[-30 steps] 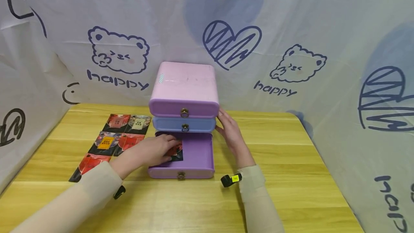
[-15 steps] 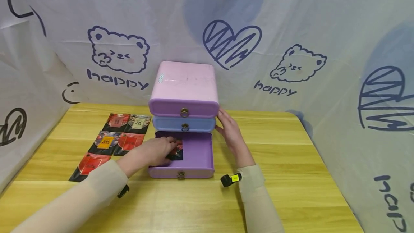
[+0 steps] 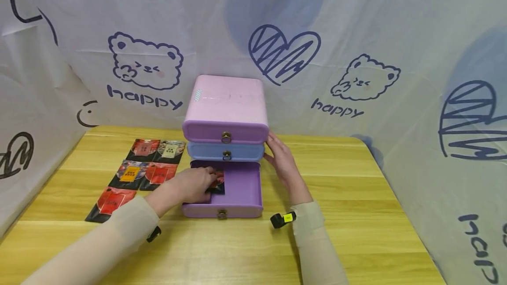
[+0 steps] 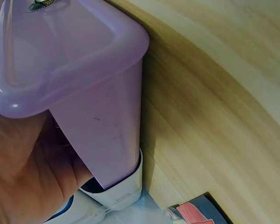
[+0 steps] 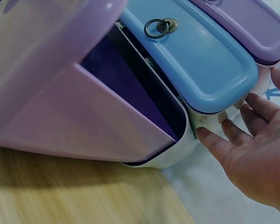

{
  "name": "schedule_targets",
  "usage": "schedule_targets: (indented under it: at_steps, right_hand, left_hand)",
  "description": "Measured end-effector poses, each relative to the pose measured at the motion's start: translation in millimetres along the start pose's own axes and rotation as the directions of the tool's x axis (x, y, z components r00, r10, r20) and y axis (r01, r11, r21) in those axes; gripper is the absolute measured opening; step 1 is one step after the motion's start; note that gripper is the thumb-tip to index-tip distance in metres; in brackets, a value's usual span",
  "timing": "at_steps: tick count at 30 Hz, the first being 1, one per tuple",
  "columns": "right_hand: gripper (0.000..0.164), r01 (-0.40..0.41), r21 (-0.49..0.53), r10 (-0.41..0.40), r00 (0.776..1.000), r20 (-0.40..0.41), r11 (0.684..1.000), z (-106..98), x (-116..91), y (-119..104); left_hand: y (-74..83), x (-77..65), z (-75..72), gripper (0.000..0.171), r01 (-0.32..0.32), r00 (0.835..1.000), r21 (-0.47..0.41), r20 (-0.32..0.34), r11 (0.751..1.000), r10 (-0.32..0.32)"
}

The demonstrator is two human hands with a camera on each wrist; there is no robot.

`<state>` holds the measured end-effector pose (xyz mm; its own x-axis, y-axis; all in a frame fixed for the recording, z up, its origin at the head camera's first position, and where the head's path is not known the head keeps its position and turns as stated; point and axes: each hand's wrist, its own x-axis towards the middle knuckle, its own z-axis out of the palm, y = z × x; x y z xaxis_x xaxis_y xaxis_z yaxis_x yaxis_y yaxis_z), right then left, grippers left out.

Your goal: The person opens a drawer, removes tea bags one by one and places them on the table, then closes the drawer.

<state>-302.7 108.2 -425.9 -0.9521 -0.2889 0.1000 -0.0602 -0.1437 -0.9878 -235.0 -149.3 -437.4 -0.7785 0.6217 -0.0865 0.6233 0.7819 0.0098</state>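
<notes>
A pink cabinet [image 3: 231, 98] has three drawers. Its lowest drawer [image 3: 242, 188], purple inside, is pulled out. My left hand [image 3: 192, 184] reaches over that drawer's left wall, fingers resting on a flat black-and-red sachet [image 3: 218, 185] lying inside. In the left wrist view the drawer wall [image 4: 105, 121] hides the fingertips. My right hand [image 3: 283, 164] stands at the cabinet's right side, its spread fingers [image 5: 219, 145] touching the casing beside the blue middle drawer [image 5: 196, 56].
Several flat sachets [image 3: 128, 173] lie in rows left of the cabinet on the wooden table [image 3: 352, 214]. Behind the table hangs a white printed cloth [image 3: 222, 21]. The upper purple drawer [image 3: 206, 132] and the blue one are closed, each with a ring handle.
My left hand has shifted slightly right inside the drawer, and the sachet under it has moved slightly toward the back. The right hand stays at the cabinet's side.
</notes>
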Motion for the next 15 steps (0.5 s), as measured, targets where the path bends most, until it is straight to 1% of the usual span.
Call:
schedule_targets:
  at_steps: [7,11,15]
  right_hand:
    - [0.048,0.025,0.025,-0.024,1.000,-0.007,0.999,0.6,1.1,2.3]
    - [0.048,0.026,0.028,-0.026,1.000,-0.006,0.999,0.8,0.9,2.2]
    - [0.047,0.021,0.022,-0.021,1.000,-0.008,1.000,0.8,0.4,1.9]
  left_hand:
    - [-0.1,-0.8,2.1,0.036,0.010,1.000,-0.005,-0.025,1.000,-0.010]
    - [-0.2,-1.5,2.3,0.038,0.013,0.999,-0.008,-0.041,1.000,-0.013]
    - [-0.8,-2.5,2.2,0.040,0.008,0.998,-0.040,-0.067,0.999,-0.011]
